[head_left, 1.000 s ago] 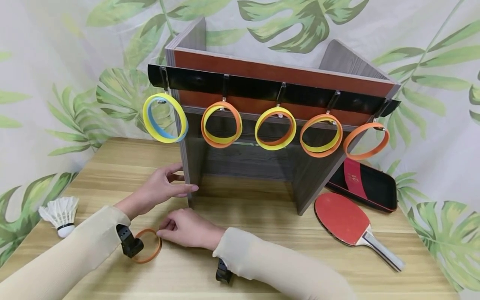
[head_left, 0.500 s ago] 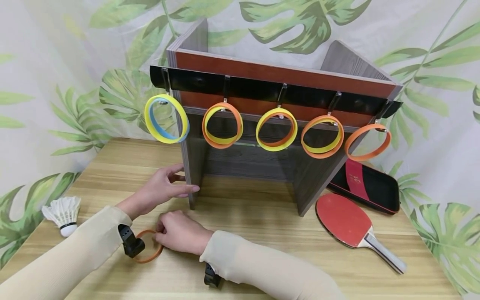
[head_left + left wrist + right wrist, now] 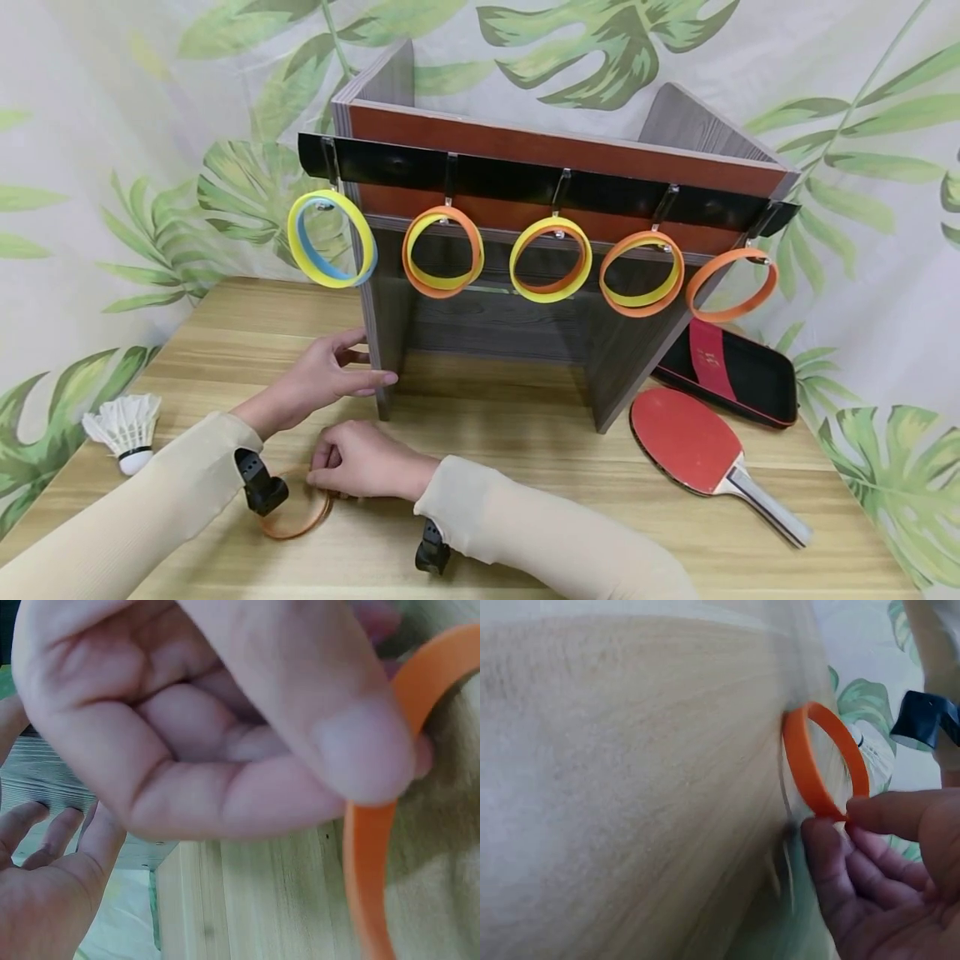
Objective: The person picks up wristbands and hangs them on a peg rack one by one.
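Note:
Between thumb and index finger, my right hand pinches an orange silicone wristband. The right wrist view shows this band standing tilted on edge over the wooden tabletop; whether it still touches the wood I cannot tell. My left hand grips the front edge of the left side panel of a grey wooden stand, thumb on the inner side and fingers outside. Across the stand's front runs a black hook strip. Yellow-and-blue, orange-and-yellow and plain orange wristbands hang from its hooks.
A shuttlecock lies on the tabletop at the left. To the right are a red table tennis bat and a black case with a red band. Leaf-patterned cloth hangs behind.
My right hand has moved slightly left and taken the orange wristband, which has shifted and tilted from where it lay. The left hand has kept its place on the panel.

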### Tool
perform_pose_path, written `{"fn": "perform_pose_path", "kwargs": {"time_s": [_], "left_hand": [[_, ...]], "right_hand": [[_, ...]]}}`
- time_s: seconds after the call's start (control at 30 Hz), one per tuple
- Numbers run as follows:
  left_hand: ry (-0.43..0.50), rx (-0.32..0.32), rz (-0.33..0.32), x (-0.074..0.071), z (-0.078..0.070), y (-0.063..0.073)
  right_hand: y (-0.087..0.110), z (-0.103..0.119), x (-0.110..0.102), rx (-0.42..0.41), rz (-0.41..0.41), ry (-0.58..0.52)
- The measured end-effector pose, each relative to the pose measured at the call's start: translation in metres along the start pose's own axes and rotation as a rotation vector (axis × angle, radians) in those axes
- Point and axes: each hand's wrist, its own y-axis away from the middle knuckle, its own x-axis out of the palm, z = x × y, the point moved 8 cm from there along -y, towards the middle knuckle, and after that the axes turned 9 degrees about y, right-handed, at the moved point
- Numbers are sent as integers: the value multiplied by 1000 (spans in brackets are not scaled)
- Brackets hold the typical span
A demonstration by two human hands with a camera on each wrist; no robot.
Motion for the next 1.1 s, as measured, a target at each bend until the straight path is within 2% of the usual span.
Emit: {"fn": "perform_pose_path", "kwargs": {"time_s": [0.13, 0.27, 0.4, 0.57, 0.73, 0.87, 1.1], "left_hand": [[4, 2, -2, 2, -1, 1], [-8, 8, -5, 2, -2, 2], [-12, 9, -4, 3, -2, 0], [-4, 7, -6, 1, 0, -1], [-6, 2, -1, 1, -1, 1], [-4, -11, 12, 3, 0, 2], [-4, -19, 21, 4, 0, 1]], "right_hand": [[4, -11, 6, 52, 79, -313], [10, -22, 9, 84, 130, -485], [22, -32, 2, 85, 136, -561], [45, -46, -14, 101, 106, -657], [71, -63, -36, 115, 79, -688], [99, -74, -59, 107, 20, -708], [155, -95, -104, 92, -145, -723]]}}
